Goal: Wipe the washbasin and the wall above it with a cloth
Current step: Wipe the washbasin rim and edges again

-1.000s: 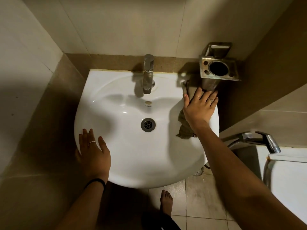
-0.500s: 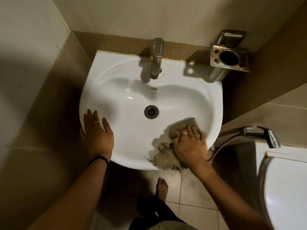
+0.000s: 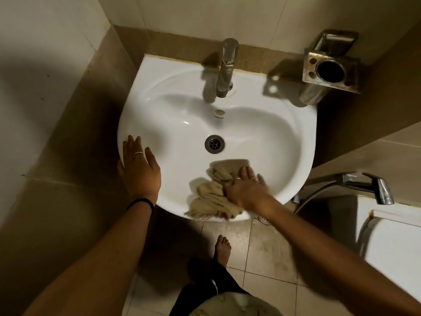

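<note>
The right hand (image 3: 247, 190) has slid the crumpled beige cloth (image 3: 215, 197) along the near rim toward the middle. Its fingers lie flat, pressing the cloth onto the round white washbasin (image 3: 273, 137). The left hand (image 3: 139, 169) rests flat and open on the left rim. This looks like the basin-wiping step. Farther back stands the silver metal tap (image 3: 226, 67), then the pale tiled wall (image 3: 205, 14), probably not wiped yet. Next, the cloth must go up there.
</note>
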